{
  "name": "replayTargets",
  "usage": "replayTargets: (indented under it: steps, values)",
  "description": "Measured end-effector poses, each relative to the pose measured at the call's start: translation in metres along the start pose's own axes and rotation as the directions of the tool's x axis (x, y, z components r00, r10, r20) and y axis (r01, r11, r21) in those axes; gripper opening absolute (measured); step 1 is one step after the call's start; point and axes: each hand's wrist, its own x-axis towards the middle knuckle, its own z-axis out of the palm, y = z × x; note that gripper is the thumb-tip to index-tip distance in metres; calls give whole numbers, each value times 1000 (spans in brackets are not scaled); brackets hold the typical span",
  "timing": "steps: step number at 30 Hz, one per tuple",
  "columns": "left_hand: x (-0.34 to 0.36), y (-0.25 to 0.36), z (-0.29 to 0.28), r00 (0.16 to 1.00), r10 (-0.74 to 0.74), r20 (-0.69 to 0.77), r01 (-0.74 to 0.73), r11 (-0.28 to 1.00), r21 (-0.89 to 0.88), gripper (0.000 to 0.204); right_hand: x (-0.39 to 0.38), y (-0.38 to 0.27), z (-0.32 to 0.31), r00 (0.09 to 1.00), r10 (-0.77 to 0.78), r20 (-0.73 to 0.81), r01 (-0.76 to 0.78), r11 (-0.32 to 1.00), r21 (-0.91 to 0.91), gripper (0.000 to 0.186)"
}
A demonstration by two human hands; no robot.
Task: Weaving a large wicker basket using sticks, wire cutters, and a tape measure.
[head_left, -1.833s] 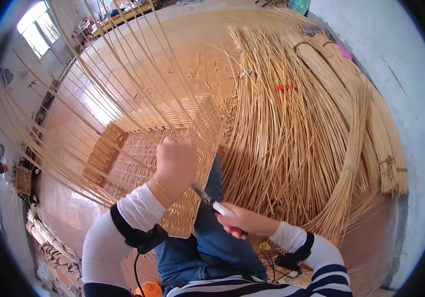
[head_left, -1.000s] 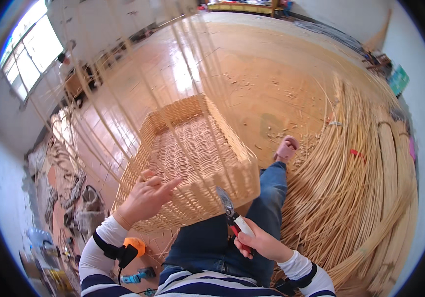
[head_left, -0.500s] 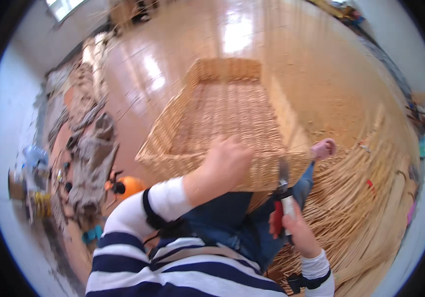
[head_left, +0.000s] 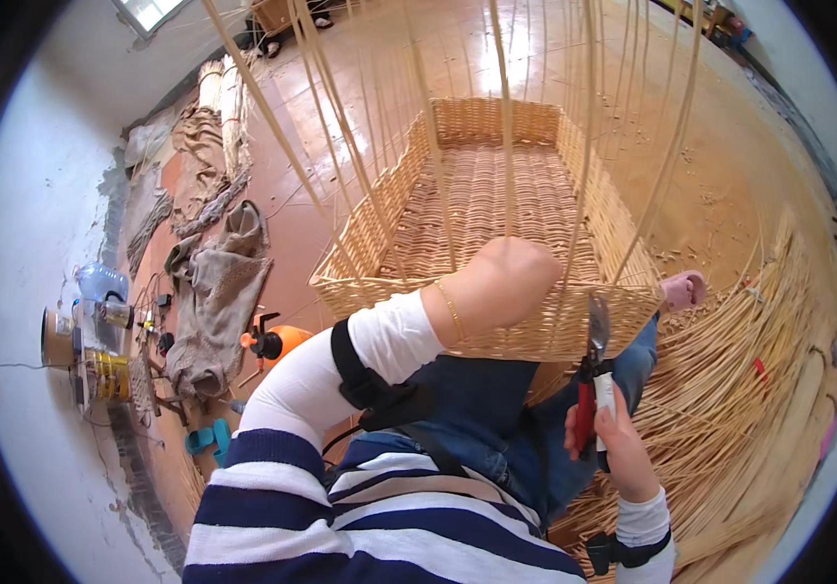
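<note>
A rectangular wicker basket (head_left: 506, 180) with woven walls and tall upright rods (head_left: 508, 117) around its rim rests in front of me, over my knees at its near end. My left hand (head_left: 511, 279) is closed over the middle of the near rim, its back facing me and its fingertips hidden behind the wall. In my right hand (head_left: 623, 448) are pruning shears (head_left: 595, 375), one handle red and the other white. Their blades point up, just before the near wall by its right corner.
Loose wicker rods (head_left: 730, 389) lie heaped on the right. An orange spray bottle (head_left: 287, 341) stands left of my arm, beyond it crumpled sackcloth (head_left: 219, 302) on the tiled floor. Teal slippers (head_left: 209, 440) and a clear plastic jug (head_left: 102, 282) are farther left. A pink shoe (head_left: 683, 290) shows by the basket's right corner.
The view has shifted, so basket and both hands sit farther right in it. The upright rods, smeared before, now show sharply. My left hand has moved slightly right along the rim.
</note>
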Motion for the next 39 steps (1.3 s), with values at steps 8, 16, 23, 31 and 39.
replayTargets:
  steps: [8, 16, 23, 31, 39]
  values:
    - [5, 12, -3, 1000, -16, 21, 14, 997, 79, 12, -2, -7, 0, 999, 34, -24, -36, 997, -65, 78]
    - [-2, 6, -6, 998, 30, -61, -29, 1000, 7, 12, 15, -21, 6, 992, 121, -43, -126, 981, -149, 71]
    - [1, 8, -6, 998, 18, -60, -21, 998, -54, 10, 15, -64, 5, 967, 245, -68, -254, 927, -276, 71]
    - [-4, 16, -14, 999, -6, -49, 6, 1000, 4, 13, 10, -78, 13, 979, 143, -145, -199, 825, -529, 71]
    - [22, 50, -2, 996, -16, -92, 13, 999, -42, 15, -17, -72, -28, 956, 135, -259, -221, 914, -339, 70]
